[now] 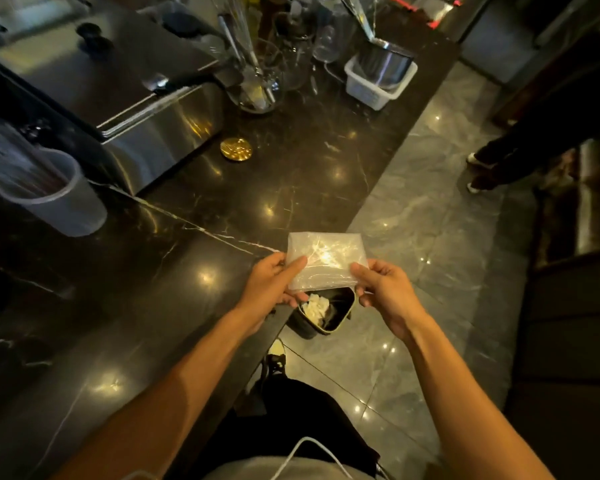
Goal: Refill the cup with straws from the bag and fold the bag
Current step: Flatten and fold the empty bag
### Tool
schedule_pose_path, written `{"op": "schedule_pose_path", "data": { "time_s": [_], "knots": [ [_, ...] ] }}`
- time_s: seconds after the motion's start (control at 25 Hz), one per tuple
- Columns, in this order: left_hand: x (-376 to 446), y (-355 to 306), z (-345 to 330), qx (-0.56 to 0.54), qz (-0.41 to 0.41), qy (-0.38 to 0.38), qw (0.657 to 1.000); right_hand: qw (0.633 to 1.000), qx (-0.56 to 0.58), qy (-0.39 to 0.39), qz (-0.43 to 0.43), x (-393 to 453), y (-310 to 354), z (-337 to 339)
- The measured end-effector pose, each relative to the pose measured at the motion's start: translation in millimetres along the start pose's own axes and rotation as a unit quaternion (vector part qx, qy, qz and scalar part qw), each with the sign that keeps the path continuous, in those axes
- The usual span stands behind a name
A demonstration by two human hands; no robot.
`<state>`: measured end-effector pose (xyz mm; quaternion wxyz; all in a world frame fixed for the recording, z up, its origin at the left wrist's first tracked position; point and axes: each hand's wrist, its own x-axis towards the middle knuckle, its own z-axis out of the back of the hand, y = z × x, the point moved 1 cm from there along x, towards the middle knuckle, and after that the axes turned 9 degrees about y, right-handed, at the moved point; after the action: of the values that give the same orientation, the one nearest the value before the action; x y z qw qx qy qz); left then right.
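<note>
A clear plastic bag (324, 259), folded into a small flat rectangle, is held over the counter's front edge. My left hand (271, 289) pinches its left side, thumb on top. My right hand (383, 294) grips its right lower corner. Far to the left on the dark marble counter (222, 209) stands a pale plastic cup (61, 199) filled with straws (14, 164), which look blurred.
A steel appliance (146, 109) fills the back left. A gold round lid (236, 148), glassware (260, 74) and a white basket with a steel pot (380, 76) sit further back. A bin with white paper (326, 311) stands on the floor below the bag. Another person's feet (482, 171) are at right.
</note>
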<state>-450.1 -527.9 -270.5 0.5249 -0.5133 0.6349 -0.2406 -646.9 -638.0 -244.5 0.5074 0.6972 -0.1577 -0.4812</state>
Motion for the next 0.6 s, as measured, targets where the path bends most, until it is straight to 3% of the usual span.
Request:
{"op": "schedule_pose_path", "data": {
  "time_s": [0.12, 0.36, 0.6],
  "knots": [
    [14, 8, -24, -0.01, 0.053, 0.043, 0.998, 0.997, 0.064, -0.043, -0.009, -11, -16, 28],
    [61, 37, -77, 0.017, 0.143, 0.054, 0.988, 0.98, 0.172, -0.093, -0.039, -2, -59, 100],
    [167, 121, -134, 0.078, 0.191, -0.061, 0.977, 0.969, 0.152, -0.155, -0.119, 68, -130, 191]
  ]
}}
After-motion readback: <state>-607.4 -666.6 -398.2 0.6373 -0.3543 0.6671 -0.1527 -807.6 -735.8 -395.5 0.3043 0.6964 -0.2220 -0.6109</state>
